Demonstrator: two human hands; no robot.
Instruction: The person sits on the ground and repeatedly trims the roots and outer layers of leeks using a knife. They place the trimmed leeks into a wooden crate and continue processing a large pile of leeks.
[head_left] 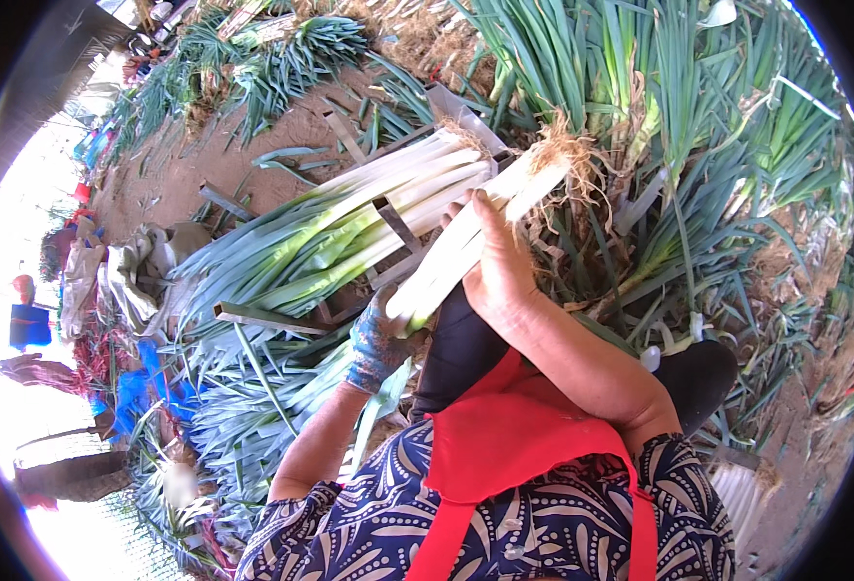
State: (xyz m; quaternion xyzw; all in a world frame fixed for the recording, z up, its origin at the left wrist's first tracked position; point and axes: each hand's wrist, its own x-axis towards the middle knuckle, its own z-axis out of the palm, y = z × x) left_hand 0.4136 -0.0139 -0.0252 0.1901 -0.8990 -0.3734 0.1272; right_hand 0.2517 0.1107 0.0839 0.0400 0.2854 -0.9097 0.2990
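Two hands close on one handful of leeks. Of the right hand (499,257), bare, the thumb presses along the upper face of the stems while fingertips curl round the far edge; the left hand (380,339), in a blue-patterned work glove, wraps the end where white shades to green, its farther fingers hidden from where I stand. The held leeks (446,247) slant across the front of the body, above the lap, with shaggy roots (567,155) up and to the right. How many stems there are is hard to tell, since they overlap.

Handling, as judged by eye: moderate in weight, firm along the white shaft, limp toward the leaves, probably slick where the skin is bare, and liable to bruise or split if squeezed. The best hold is round the white shaft, below the roots, with a second hand supporting the other end.

Just beyond, a metal rack (398,223) cradles a laid bundle of leeks (349,232). Nearer the body hangs a red apron (504,445); farther out, to the right, more leeks (591,58) stand heaped, leaves upward.
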